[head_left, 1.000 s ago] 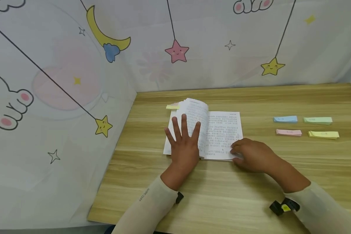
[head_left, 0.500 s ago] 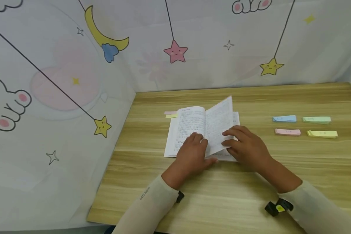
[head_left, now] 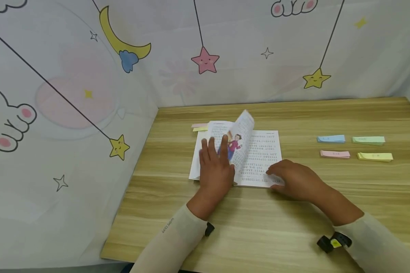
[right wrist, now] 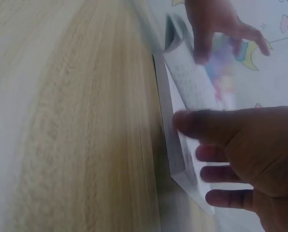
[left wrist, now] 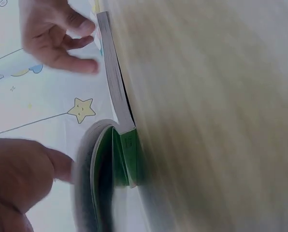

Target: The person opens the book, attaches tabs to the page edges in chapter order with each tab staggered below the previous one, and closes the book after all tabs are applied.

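A book lies spread on the table, a leaf with a colour picture standing curled near its middle. My left hand lies over the left side with fingers stretched, touching the turning leaf. At the lower right corner my right hand has its loosely bent fingers over the page. In the right wrist view, the right thumb is by the book's edge and a gap separates it from the fingers. A pink tab and a yellow tab stick out from the book's upper left edge.
To the right lie a blue paper strip stack, a green one, a pink one and a yellow one. A patterned cloth hangs behind the wooden table and along its left side.
The right hand lifted a leaf leftward, then moved back to the book's lower right corner. The left hand drew in, then spread over the left side again; an illustrated leaf now stands curled.
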A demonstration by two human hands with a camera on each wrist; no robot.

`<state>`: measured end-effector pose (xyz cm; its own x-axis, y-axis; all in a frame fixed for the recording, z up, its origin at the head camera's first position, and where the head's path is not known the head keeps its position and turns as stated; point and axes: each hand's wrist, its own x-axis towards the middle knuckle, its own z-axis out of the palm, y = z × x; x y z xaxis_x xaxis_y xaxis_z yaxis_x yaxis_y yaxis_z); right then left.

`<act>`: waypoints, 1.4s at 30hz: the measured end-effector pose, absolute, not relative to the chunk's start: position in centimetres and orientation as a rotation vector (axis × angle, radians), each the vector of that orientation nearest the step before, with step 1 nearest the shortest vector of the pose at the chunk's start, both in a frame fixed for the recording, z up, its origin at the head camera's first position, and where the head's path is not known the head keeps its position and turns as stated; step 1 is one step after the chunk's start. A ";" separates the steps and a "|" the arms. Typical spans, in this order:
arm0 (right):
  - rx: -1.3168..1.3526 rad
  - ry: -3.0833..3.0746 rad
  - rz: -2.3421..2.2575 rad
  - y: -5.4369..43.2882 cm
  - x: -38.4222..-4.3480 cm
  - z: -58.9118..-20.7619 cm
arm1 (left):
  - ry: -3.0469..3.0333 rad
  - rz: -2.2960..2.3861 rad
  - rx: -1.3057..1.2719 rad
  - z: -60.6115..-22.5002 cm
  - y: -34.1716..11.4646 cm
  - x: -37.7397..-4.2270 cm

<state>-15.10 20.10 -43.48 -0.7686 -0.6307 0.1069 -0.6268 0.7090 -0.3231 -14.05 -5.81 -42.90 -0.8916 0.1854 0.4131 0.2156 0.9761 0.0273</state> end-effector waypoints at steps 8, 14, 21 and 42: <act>-1.118 2.855 -0.501 20.6 -15.2 -43.2 | -2.863 0.039 -0.782 -42.4 -5.9 -14.0; -1.225 3.054 -0.631 19.8 -15.4 -43.1 | -2.976 0.004 -0.727 -42.6 -5.5 -13.5; -1.825 3.244 -0.897 18.1 -15.5 -43.0 | -3.055 -0.026 -0.582 -42.8 -5.1 -13.3; -1.068 2.870 -0.477 20.2 -15.2 -43.3 | -2.959 0.059 -0.750 -42.4 -6.1 -14.0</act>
